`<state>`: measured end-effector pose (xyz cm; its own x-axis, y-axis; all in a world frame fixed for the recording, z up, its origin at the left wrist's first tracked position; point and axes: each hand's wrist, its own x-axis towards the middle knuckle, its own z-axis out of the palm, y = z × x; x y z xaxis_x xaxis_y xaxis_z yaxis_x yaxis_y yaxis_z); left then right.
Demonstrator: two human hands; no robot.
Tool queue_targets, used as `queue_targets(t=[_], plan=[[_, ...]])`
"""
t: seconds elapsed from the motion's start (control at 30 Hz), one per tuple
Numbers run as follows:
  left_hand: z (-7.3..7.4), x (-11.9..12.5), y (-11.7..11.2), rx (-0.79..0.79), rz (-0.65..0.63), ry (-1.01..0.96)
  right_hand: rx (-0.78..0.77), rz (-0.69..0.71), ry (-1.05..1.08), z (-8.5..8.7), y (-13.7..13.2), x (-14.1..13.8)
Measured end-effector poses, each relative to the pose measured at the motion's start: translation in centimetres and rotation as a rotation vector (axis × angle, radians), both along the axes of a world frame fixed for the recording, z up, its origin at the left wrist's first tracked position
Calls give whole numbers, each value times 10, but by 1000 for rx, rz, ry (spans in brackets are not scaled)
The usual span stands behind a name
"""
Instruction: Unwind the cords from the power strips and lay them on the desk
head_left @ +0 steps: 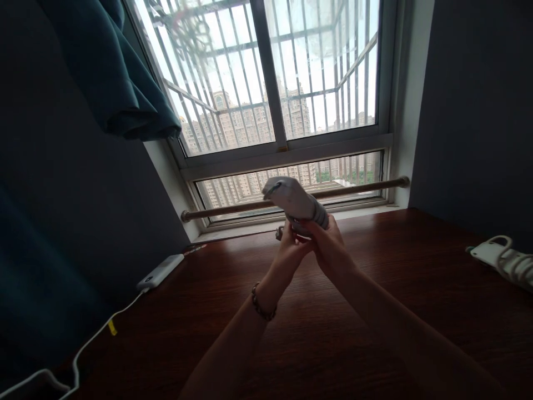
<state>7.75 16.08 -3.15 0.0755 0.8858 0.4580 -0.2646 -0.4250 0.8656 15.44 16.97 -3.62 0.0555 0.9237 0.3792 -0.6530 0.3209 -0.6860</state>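
Note:
Both hands hold a white, rounded corded device [293,199] up in front of the window, above the table. A grey cord [320,214] is wound round its lower part, and its upper end has a dark curved line; its exact kind is unclear. My left hand [288,253] has its fingers closed at the underside of the coil, beside a small dark plug-like end [279,233]. My right hand [331,247] is wrapped round the coil from the right, thumb across the front. A beaded bracelet [263,303] circles my left wrist. Some fingertips are hidden behind the device.
The brown wooden tabletop [225,289] reaches to the window. At left lies a white power strip [161,271] with a white cable [94,336]. A white device with wound cord [499,255] lies at right. A metal rail [358,189] crosses the window; a blue curtain [120,83] hangs upper left.

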Motion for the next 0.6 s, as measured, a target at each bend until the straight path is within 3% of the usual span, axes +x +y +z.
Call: queue_targets(t=[0.13,0.27,0.37,0.53,0.6], plan=[[13,-13,-4,-153,-89,91,-158,178,195,9,10,16],[23,-33,-7,-308,-180,403,-267,113,305,17,22,33],[29,-46,-7,-275,-217,541,-264,61,281,21,27,44],[35,-54,-6,12,39,524,-163,-4,106,26,24,51],[37,-51,-8,91,127,414,-57,-150,-76,27,20,52]])
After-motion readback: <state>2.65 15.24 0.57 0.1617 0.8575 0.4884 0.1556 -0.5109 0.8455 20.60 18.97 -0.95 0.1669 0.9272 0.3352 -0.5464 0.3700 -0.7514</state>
